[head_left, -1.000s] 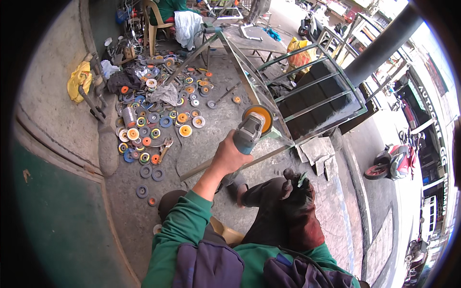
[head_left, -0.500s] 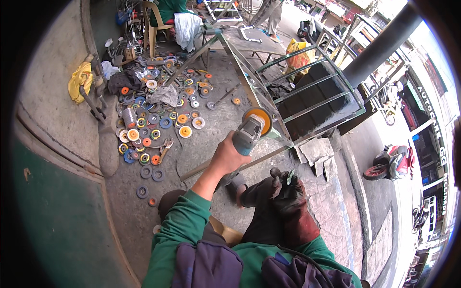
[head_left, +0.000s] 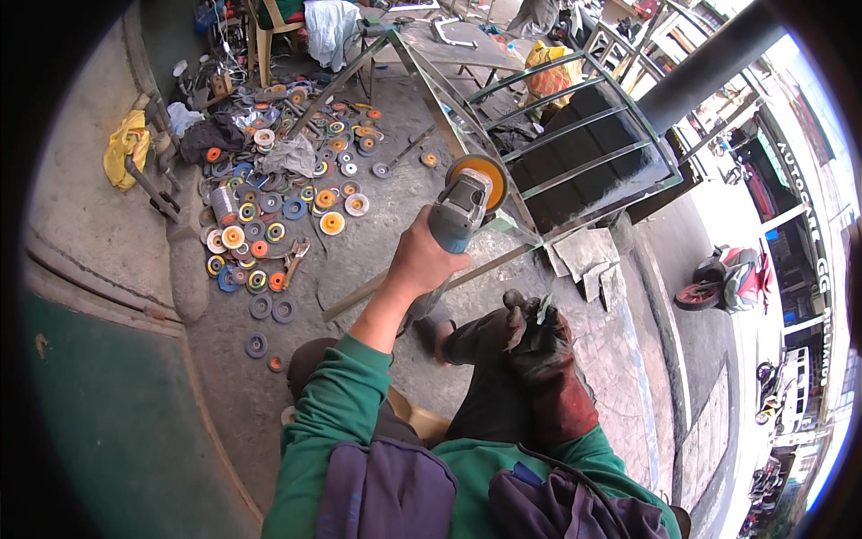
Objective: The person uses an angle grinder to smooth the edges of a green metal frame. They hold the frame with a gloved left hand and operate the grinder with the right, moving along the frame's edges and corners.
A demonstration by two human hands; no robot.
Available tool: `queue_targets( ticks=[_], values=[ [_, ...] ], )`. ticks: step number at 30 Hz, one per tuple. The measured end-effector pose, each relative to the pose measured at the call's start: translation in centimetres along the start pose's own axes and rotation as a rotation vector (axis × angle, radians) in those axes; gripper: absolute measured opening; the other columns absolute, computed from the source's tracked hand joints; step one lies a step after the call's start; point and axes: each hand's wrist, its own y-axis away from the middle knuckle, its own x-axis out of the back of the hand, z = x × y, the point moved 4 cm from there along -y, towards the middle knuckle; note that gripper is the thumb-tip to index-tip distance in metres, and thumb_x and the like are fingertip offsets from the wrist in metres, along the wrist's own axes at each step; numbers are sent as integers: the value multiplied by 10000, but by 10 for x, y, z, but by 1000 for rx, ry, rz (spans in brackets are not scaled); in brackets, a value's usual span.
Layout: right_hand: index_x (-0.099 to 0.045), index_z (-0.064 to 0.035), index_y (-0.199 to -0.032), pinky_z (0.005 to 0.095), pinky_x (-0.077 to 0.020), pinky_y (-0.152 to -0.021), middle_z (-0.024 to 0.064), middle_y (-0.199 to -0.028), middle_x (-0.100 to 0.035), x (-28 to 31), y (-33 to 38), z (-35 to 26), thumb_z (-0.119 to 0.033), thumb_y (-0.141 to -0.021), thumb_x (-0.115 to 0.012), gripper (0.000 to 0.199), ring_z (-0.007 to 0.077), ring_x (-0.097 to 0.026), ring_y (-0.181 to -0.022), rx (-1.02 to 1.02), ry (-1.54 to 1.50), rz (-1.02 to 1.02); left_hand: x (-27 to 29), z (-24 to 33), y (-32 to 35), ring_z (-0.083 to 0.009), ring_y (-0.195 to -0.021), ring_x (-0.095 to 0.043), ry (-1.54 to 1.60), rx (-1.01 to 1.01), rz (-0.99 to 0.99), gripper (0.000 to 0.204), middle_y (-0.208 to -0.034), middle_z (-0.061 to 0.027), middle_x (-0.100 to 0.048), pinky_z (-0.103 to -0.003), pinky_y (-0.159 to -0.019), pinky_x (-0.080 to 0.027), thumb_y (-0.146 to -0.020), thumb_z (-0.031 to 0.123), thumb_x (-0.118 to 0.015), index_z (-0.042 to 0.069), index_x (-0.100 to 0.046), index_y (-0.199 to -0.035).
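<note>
One angle grinder, orange-disced, was gripped in the left hand near a metal frame; the gloved right hand was partly curled, its contents unclear.

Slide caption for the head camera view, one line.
Bare left hand gripping an angle grinder near a metal frame, gloved right hand by the leg, discs scattered on the floor.
</note>
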Motion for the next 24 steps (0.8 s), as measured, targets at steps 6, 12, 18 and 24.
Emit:
queue_targets(
  ticks=[6, 12, 18, 24],
  values=[
    [-586, 94, -1397, 446, -649, -908, 218, -1269, -711, 3, 1, -9, -292, -991, -752, 584, 338, -721, -1181, 17, 89, -108, 9, -3, 8, -440, -1079, -736, -60, 62, -11, 647, -1121, -276, -738, -477, -923, -589, -682, 209, -858, -13, -574, -1219],
    [-696, 22, -1283, 444, -648, -891, 223, -1380, -672, 4, 1, -7, -260, -964, -775, 433, 311, -725, -1155, 17, -12, 33, 14, 1, 13, -471, -1056, -729, -40, 54, 6, 622, -1058, -284, -736, -495, -901, -590, -695, 210, -849, -3, -574, -1211],
    [-719, 3, -1219, 395, -623, -946, 210, -1393, -661, -5, -1, -5, -201, -988, -730, 309, 277, -702, -1157, 15, 17, 26, 16, 4, 19, -474, -1051, -731, -125, 133, -80, 639, -1056, -282, -741, -498, -896, -587, -689, 230, -848, -13, -570, -1212],
    [-722, -1, -1176, 392, -627, -958, 190, -1320, -698, -10, -4, -1, -181, -988, -731, 260, 271, -708, -1147, -13, 40, -20, 18, 4, 18, -483, -1048, -730, -166, 92, -75, 672, -1054, -293, -740, -509, -907, -584, -690, 242, -845, -14, -559, -1242]
  ],
)
